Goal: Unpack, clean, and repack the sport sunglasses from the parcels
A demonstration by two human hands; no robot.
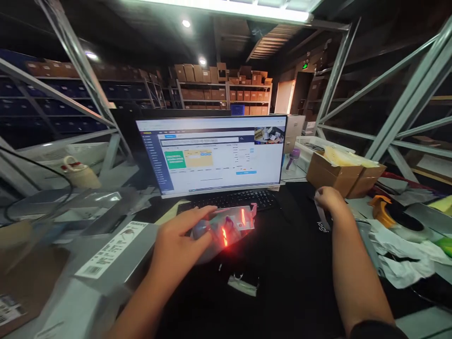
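My left hand [183,238] pinches a clear plastic packet [235,226] by its left end, thumb below and fingers above. The packet hangs over the black desk mat [282,263], just in front of the keyboard [261,200]. Bright red light streaks fall across it, and its contents are too blurred to name. Farther right, my right hand [330,200] is closed near the back of the mat, beside a cardboard box. A pale strip shows below its fingers, by the white "logi" print; what the fingers hold is unclear. A pale label [243,285] lies below the packet.
A lit monitor [219,160] stands behind the keyboard. Grey boxes with a printed label [111,249] lie at left. Open cardboard boxes [334,174], an orange tape dispenser [381,212] and crumpled white paper [406,256] crowd the right. Metal rack posts rise on both sides.
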